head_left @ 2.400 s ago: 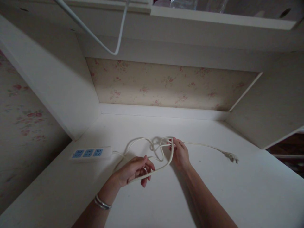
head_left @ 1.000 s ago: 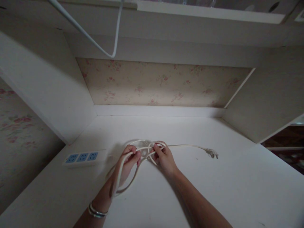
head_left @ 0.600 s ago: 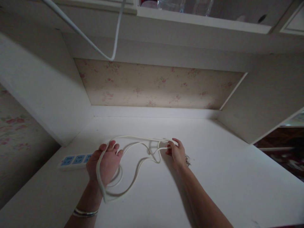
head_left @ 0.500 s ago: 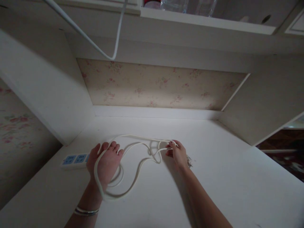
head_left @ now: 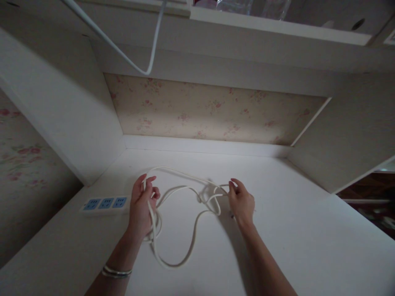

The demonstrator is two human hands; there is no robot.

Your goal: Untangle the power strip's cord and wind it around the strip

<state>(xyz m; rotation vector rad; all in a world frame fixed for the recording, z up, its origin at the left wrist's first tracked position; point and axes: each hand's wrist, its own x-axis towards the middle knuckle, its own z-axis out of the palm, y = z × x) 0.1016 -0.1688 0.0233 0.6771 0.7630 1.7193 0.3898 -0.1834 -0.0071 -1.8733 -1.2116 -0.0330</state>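
Observation:
A white power cord (head_left: 185, 189) lies in loose loops on the white desk (head_left: 293, 238). My left hand (head_left: 142, 207) is closed around a bundle of its loops, with a strand running over the fingers. My right hand (head_left: 242, 201) pinches the cord at its other side, where the strands cross in a small tangle (head_left: 210, 197). A large loop (head_left: 182, 255) hangs down onto the desk between my forearms. The cord leads to a white power strip (head_left: 105, 203) with blue sockets, left of my left hand. The plug is hidden.
The desk sits in a niche with white side panels (head_left: 61, 111) and flowered wallpaper (head_left: 210, 111) at the back. A shelf (head_left: 277, 26) with clear containers runs overhead. A white cable (head_left: 135, 61) hangs from above at the upper left.
My left hand has turned from palm-open to closed on the loops. My right hand has shifted slightly right, stretching the cord. The hanging loop has moved toward the middle.

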